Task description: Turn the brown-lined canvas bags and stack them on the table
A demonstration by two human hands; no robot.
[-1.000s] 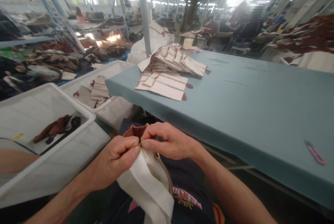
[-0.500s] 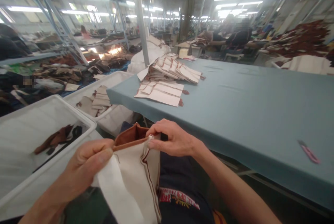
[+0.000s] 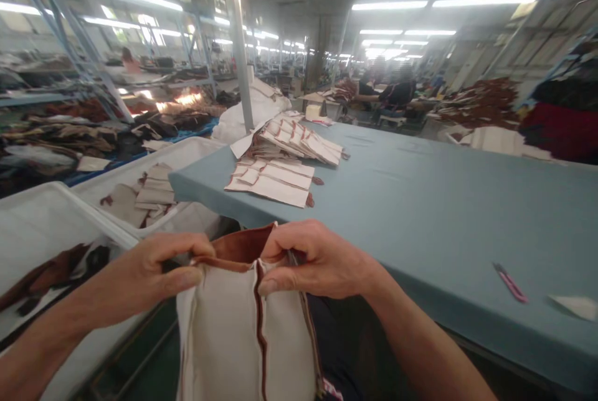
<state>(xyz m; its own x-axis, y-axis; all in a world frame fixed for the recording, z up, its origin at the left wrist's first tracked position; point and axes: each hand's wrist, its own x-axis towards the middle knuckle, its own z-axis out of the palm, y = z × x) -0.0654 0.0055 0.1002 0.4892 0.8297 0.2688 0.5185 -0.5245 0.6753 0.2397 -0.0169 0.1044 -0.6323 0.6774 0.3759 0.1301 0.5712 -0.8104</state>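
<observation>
A cream sewn piece, shaped like an open pouch (image 3: 224, 326) with a brown lining, hangs upright between my hands over my lap. My left hand (image 3: 163, 270) pinches its rim at the left corner, thumb outside and fingers over the edge. With thumb and fingers my right hand (image 3: 313, 261) grips the rim beside a brown-edged seam that runs down the front. The brown inside shows through the opening between the hands. The pouch's bottom is cut off by the frame edge.
A blue-green covered table (image 3: 420, 214) stands ahead, bearing stacked cream pieces (image 3: 275, 180), a pink-handled cutter (image 3: 511, 283) and a pale scrap (image 3: 574, 306). White bins (image 3: 60, 202) with fabric pieces stand left. A metal post (image 3: 240, 46) rises behind the table; people sit farther back.
The pouch has turned so its front seam faces me, and the white strip at its left is out of sight. Both hands still grip the rim. My view has swung right.
</observation>
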